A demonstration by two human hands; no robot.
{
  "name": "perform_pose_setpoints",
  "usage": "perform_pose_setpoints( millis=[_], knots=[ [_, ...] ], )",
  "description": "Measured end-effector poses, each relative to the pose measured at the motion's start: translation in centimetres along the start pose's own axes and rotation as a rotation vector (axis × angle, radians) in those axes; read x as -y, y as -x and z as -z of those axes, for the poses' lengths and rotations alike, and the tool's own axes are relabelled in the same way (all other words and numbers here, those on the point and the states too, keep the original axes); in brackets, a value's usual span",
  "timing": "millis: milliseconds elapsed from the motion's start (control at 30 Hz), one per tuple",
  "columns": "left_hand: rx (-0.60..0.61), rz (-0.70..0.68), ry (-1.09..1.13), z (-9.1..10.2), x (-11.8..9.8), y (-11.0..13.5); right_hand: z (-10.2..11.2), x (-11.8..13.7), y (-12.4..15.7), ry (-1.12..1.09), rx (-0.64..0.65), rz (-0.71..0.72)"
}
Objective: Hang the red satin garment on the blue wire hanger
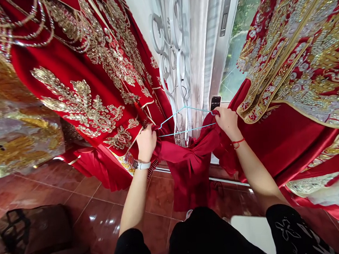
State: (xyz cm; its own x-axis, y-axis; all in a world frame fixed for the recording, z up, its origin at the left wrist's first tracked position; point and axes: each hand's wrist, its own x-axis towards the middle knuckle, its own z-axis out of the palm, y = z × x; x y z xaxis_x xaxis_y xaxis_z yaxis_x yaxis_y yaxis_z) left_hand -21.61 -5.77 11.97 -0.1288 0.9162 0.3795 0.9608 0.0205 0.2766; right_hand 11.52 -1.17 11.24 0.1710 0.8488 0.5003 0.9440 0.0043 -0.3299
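A plain dark red dress (190,168) hangs in front of me from a thin light blue hanger (184,107), with its folded neckline drooping between the two sides. My left hand (147,142) is closed on the dress's left shoulder, near that end of the hanger. At the other end, my right hand (226,120) pinches the right shoulder cloth against the hanger. The hanger's hook points up before a white scrollwork metal stand (165,65); whether it is hooked on anything I cannot tell.
Red garments with gold beading (80,102) hang close on the left, and another beaded red garment (293,75) on the right. A phone (215,102) showing a timer stands by the window. Brown bags (34,237) lie on the tiled floor (106,212). A white seat-like surface (252,229) is beside me.
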Motion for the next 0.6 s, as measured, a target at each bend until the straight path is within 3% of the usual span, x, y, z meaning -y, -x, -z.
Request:
perform_pose_setpoints(
  millis=[167,267,467,600],
  knots=[
    [-0.096,0.003,0.339,0.2,3.7,-1.9,-0.6,-4.4,-2.7,-0.23,0.011,0.006],
    [-0.153,0.018,0.482,-0.1,4.6,-2.0,-1.3,-6.3,-3.3,-0.405,-0.004,0.004],
    [-0.319,0.168,0.414,-1.1,3.9,0.7,-3.4,-6.7,-1.1,-0.509,-0.199,-0.09],
    [-0.349,0.241,0.442,-2.0,4.1,2.5,-4.9,-6.4,1.0,-0.576,-0.286,-0.193]
  ],
)
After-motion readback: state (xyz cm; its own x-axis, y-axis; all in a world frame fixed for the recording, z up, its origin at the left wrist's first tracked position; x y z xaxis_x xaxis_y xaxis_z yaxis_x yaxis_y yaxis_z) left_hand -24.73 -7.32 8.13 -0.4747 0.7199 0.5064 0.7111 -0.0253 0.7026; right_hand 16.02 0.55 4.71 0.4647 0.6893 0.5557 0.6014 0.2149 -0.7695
